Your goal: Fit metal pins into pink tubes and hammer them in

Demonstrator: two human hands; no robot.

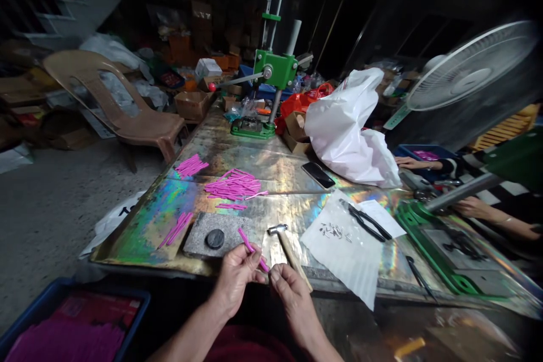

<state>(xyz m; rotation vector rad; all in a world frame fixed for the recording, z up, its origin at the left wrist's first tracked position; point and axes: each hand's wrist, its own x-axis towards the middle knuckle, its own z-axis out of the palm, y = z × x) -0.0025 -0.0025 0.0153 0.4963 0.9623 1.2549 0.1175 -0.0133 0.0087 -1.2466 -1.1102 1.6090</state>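
Note:
My left hand (238, 275) pinches a thin pink stick (243, 237) that slants across my fingers. Close to the stick's lower end, my right hand (292, 289) is closed with thumb and fingertips together; what it pinches is too small to make out. A stone block (195, 237) with a round black disc (215, 239) on it lies just left of my hands. Beside my right hand is a hammer (292, 253) with a wooden handle. Pink sticks (233, 184) lie in several piles farther back. Small metal pieces (334, 231) rest on a white sheet (360, 263), with black-handled pliers (367, 220).
A green hand press (275, 70) stands at the table's back. A white plastic bag (345, 124) and a phone (319, 175) are right of centre. At right, a co-worker's hand (477, 208) is near another green press (436, 254). A blue crate (142, 300) sits lower left.

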